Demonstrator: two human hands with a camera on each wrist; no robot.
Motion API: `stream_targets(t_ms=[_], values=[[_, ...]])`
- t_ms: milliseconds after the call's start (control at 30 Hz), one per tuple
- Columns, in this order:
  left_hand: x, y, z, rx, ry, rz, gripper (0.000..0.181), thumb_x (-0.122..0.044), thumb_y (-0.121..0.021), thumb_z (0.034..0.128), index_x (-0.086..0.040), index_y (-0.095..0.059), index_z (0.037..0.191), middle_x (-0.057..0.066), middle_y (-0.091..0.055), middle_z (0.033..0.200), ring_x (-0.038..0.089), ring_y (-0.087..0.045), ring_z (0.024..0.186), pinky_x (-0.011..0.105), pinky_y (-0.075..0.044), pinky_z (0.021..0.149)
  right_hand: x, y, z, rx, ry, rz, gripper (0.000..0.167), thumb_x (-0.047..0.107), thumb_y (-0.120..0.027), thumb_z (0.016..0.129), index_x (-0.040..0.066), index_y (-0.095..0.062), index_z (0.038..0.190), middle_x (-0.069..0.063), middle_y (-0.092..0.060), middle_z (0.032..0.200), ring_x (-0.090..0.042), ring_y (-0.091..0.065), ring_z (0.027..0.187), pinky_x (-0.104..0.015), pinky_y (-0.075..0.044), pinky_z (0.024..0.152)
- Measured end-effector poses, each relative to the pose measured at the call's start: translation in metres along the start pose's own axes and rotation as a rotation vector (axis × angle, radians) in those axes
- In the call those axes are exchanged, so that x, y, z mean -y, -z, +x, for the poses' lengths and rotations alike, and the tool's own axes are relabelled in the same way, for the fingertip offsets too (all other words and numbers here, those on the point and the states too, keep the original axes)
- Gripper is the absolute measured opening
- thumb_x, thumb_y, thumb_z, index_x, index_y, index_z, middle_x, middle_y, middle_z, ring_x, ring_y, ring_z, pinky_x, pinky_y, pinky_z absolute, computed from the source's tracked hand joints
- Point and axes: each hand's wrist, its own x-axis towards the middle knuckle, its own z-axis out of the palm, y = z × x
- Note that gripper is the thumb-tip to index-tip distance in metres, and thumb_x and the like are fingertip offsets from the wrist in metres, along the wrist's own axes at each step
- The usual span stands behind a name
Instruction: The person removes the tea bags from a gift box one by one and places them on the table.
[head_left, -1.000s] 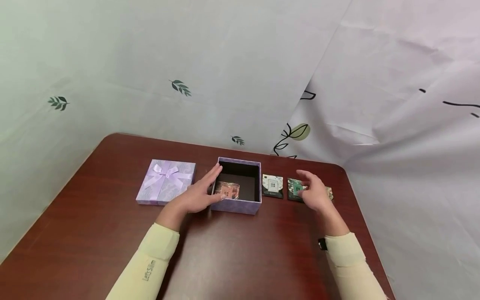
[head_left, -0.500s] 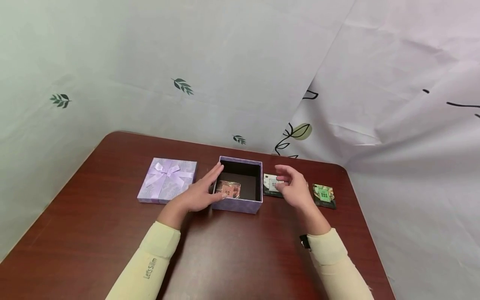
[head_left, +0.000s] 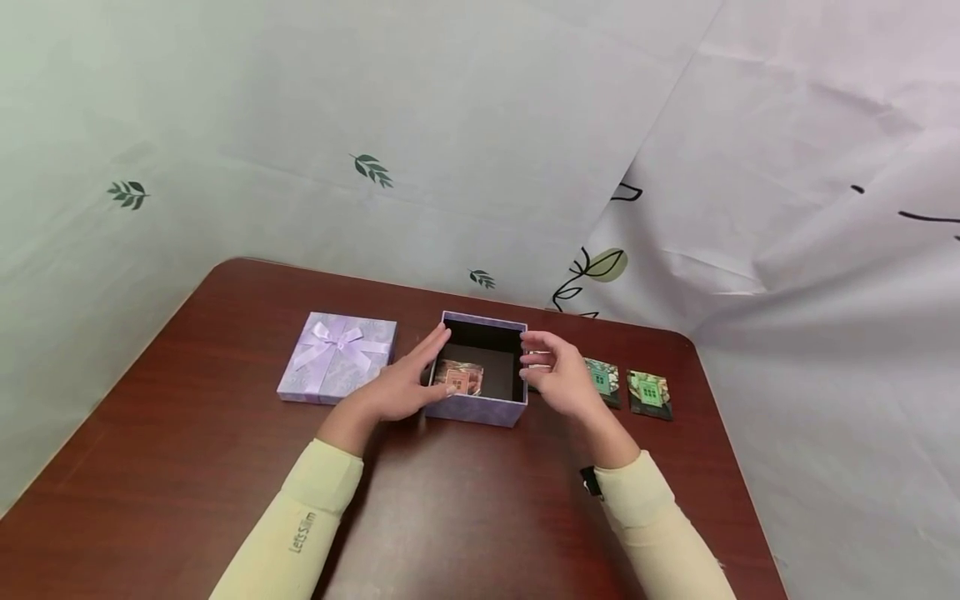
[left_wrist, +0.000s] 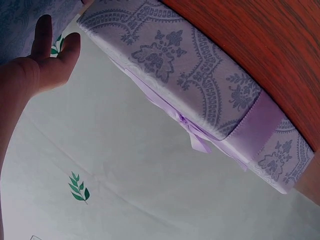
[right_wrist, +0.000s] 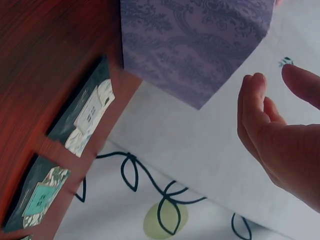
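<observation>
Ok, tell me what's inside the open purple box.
An orange-labelled packet lies in the near left corner of the box. The left hand covers part of it; the near wall hides whatever is directly behind.

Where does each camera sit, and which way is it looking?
Head: worn on the head, looking forward and down at the table, open box and ribboned lid; the left hand and right hand show, with sleeves.
Left wrist: worn there, facing the lid's side and the backdrop; part of the left hand shows at upper left.
Right wrist: worn there, facing the box's outside, a white-labelled packet and a teal-labelled packet; the right hand shows at right.
Shared: head and left wrist both show the lid.
</observation>
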Motion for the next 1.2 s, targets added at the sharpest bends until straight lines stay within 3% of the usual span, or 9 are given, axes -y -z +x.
stream_targets(t_ms=[200,500,767,1033,1200], values=[[0.0,0.0,-0.001,0.0,-0.023,-0.005,0.087,-0.029,-0.067,0.0956,-0.014,-0.014,0.162,0.005,-0.003,0.167,0.034,-0.016,0.148,0.068,-0.016,0.109,0.001,-0.008,0.004,0.091,-0.018,-0.025,0.049,-0.007,-0.065,0.09,0.0,-0.054,0.138,-0.022,-0.057,0.132,-0.036,-0.061,0.115,-0.045,-0.052,0.09],[0.0,0.001,0.0,-0.003,-0.007,0.0,0.087,-0.028,-0.068,0.0952,-0.013,-0.014,0.162,0.004,-0.003,0.167,0.036,-0.017,0.147,0.068,-0.017,0.109,0.008,-0.02,0.007,0.166,-0.069,-0.069,0.053,-0.003,-0.066,0.091,0.003,-0.051,0.142,-0.023,-0.053,0.137,-0.032,-0.059,0.118,-0.044,-0.051,0.092],[0.0,-0.001,0.001,0.013,0.042,0.012,0.088,-0.03,-0.068,0.0954,-0.02,-0.013,0.163,-0.004,0.0,0.167,0.033,-0.018,0.148,0.064,-0.019,0.111,0.01,-0.037,0.013,0.172,-0.11,-0.182,0.051,0.0,-0.068,0.091,0.0,-0.052,0.14,-0.022,-0.058,0.131,-0.032,-0.06,0.114,-0.046,-0.05,0.092],[-0.001,-0.001,0.002,0.013,0.04,0.008,0.087,-0.028,-0.068,0.0956,-0.019,-0.013,0.163,-0.004,0.0,0.167,0.034,-0.018,0.147,0.064,-0.02,0.11,0.012,-0.051,0.02,0.168,-0.118,-0.298,0.051,0.003,-0.069,0.091,0.0,-0.053,0.14,-0.021,-0.059,0.129,-0.034,-0.059,0.114,-0.049,-0.05,0.09],[-0.002,0.0,0.001,0.023,0.04,0.01,0.087,-0.028,-0.067,0.0964,-0.018,-0.012,0.163,-0.003,0.001,0.167,0.034,-0.017,0.147,0.068,-0.019,0.109,0.015,-0.059,0.022,0.158,-0.125,-0.374,0.052,0.007,-0.07,0.091,0.0,-0.053,0.14,-0.019,-0.062,0.123,-0.029,-0.061,0.103,-0.047,-0.051,0.084]])
